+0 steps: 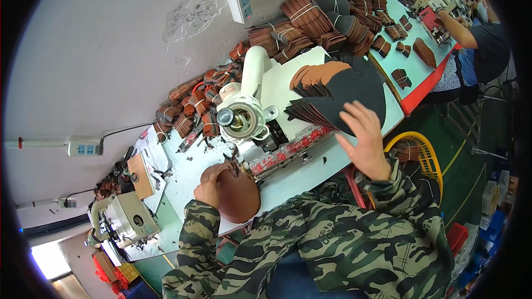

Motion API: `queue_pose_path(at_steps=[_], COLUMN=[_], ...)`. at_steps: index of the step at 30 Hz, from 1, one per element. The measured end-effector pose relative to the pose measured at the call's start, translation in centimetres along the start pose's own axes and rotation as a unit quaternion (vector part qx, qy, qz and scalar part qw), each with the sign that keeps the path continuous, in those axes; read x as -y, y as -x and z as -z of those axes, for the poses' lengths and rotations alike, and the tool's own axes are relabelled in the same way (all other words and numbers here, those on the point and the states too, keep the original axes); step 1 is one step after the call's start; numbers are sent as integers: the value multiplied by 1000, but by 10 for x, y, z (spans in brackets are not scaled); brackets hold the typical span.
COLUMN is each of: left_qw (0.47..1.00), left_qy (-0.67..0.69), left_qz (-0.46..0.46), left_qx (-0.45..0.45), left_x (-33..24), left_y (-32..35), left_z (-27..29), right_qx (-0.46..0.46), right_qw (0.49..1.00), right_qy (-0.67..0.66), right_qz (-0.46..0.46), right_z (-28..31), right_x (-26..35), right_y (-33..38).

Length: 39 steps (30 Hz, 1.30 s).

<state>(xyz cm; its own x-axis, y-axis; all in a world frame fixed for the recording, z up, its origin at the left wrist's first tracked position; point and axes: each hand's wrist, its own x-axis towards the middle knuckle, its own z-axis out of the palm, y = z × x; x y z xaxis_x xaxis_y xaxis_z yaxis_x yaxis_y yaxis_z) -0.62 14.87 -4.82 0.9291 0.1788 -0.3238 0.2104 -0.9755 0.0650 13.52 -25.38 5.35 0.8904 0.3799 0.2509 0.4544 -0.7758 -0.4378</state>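
Observation:
My left hand (208,189) grips the left edge of a rounded brown leather piece (239,198), which lies at the table's front edge. The piece's upper edge is close to the working end of a cream leather-working machine (256,75), whose front is red and worn. On the right, my right hand (364,141) has its fingers spread and holds nothing. It hovers at the near edge of a fanned stack of black leather pieces (354,91) lying on the machine's flat top; whether the fingertips touch it, I cannot tell. Smaller tan pieces (317,75) fan out along the stack's far left side.
Bundles of leather pieces (305,14) line the wall. A yellow basket (429,152) with more bundles stands right of the table. Another machine (130,218) sits at the left. A co-worker (487,41) works at a machine (435,14) at the far right.

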Motion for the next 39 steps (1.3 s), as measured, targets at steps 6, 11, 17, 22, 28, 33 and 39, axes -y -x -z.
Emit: queue_pose_path(at_steps=[6, 11, 17, 22, 28, 33, 39], left_qw=[828, 831, 940, 937, 938, 991, 998], left_qy=[424, 529, 328, 330, 340, -53, -6], left_qz=[-303, -26, -20, -56, -64, -38, 2], left_qx=[206, 169, 85, 100, 21, 117, 61], left_x=[-65, -114, -112, -124, -53, 13, 15], left_y=[-1, -13, -44, -68, -72, -30, -16], left_z=[103, 97, 58, 62, 40, 12, -17], right_qx=[258, 357, 301, 361, 241, -55, -128], right_qw=[865, 679, 767, 645, 761, 996, 976], right_qy=[-430, -564, -493, -559, -541, -57, -49], right_qz=[-37, -305, -279, -376, -266, -28, -170], right_z=[-29, -76, -98, -64, -11, 49, 10], right_x=[40, 38, 49, 60, 50, 0, -39], right_y=[12, 25, 18, 25, 19, -6, 6])
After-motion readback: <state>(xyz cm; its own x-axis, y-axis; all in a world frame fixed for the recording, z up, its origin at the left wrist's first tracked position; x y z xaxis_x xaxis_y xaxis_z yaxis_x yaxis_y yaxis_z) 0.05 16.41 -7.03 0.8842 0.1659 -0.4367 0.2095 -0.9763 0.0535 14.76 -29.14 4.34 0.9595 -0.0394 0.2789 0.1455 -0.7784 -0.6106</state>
